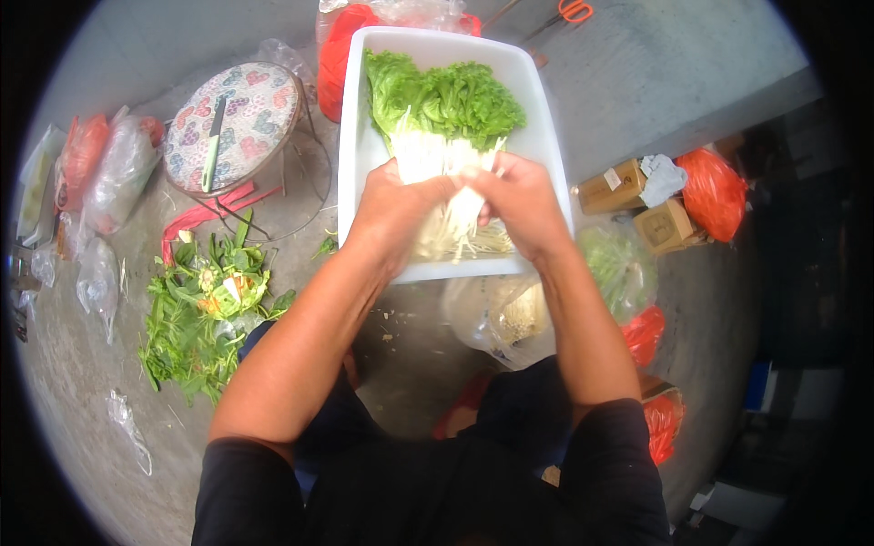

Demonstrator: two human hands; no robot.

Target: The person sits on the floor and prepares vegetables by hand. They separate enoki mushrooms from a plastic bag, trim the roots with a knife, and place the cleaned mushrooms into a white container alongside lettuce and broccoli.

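Note:
Both my hands are closed round a bunch of white enoki mushrooms (426, 162), held over a white plastic tub (350, 136). My left hand (396, 209) grips the bunch from the left, and my right hand (521, 202) pinches it from the right, thumbs close together. Thin loose stems hang down between the hands. Frilly green lettuce (455, 100) fills the far part of the tub. More enoki strands (487, 241) lie in its near end, partly behind my hands.
A round stool (259, 123) at left carries a green-handled knife (212, 155). Leafy scraps (200, 309) lie on the floor below it. A clear bag with enoki (519, 314) sits by my right forearm. Cardboard boxes (612, 187) and a red bag (712, 196) are at right; orange-handled scissors (574, 11) lie beyond.

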